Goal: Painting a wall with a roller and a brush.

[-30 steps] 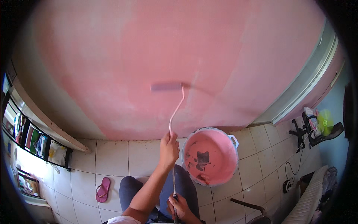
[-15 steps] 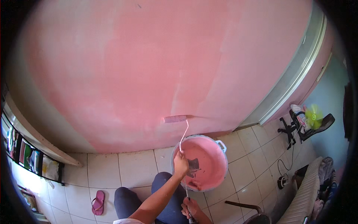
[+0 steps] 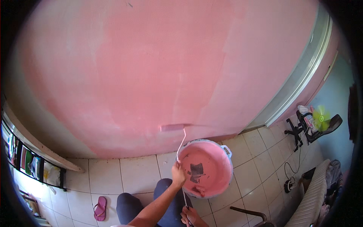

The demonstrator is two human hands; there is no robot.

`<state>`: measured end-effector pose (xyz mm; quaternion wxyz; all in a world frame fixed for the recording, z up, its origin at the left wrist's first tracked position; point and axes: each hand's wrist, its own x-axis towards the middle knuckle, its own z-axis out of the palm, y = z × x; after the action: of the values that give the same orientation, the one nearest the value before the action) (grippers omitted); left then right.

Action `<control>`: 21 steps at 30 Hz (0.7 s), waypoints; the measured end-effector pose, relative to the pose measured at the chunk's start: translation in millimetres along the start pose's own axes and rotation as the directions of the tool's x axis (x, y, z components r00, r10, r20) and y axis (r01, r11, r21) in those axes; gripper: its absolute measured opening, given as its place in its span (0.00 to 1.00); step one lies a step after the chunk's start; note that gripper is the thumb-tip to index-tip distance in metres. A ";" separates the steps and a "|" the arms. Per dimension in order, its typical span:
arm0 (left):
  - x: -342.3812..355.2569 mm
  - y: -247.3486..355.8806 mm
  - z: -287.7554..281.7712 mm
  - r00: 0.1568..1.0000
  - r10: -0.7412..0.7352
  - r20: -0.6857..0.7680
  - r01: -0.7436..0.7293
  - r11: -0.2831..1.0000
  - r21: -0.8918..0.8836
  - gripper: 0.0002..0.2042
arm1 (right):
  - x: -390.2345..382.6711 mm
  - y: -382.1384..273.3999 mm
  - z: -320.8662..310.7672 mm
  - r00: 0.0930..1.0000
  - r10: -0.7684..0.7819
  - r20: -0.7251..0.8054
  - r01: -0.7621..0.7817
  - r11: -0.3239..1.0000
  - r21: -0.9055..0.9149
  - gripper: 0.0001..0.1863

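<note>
- Nearest the camera, a right hand (image 3: 190,216) is gripping the lower end of a long-handled paint roller (image 3: 173,128).
- Farther up, a left hand (image 3: 178,174) is wrapping narrowly around its thin rod (image 3: 179,150), just before a tub's edge.
- The roller is looking light and stiff, probably tip-heavy at full reach; two spaced grips are suiting it, away from slippery wet paint.
- The round tub (image 3: 223,155) is holding pink paint (image 3: 212,171), dark flat scraps (image 3: 196,168) and a reddish-brown clump (image 3: 199,190); depth is not showing.
- The cover (image 3: 169,128), likely soft and damp, is lying level low at the pink wall (image 3: 159,75); contact is hard to tell.
- Far left, a black-framed rack (image 3: 63,181) is storing assorted items and a pale bag (image 3: 51,174).
</note>
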<state>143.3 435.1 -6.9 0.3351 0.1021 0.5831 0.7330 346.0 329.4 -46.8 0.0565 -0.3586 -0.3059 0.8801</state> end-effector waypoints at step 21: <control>11.1 -2.5 8.4 0.957 0.288 0.010 -0.288 0.958 0.005 0.15 | -18.0 -30.9 39.4 0.996 -0.002 0.084 -0.005 0.996 0.084 0.19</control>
<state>140.3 448.8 -9.4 0.2271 0.1904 0.5626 0.7717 329.3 329.0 3.7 0.0578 -0.3188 -0.2705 0.9065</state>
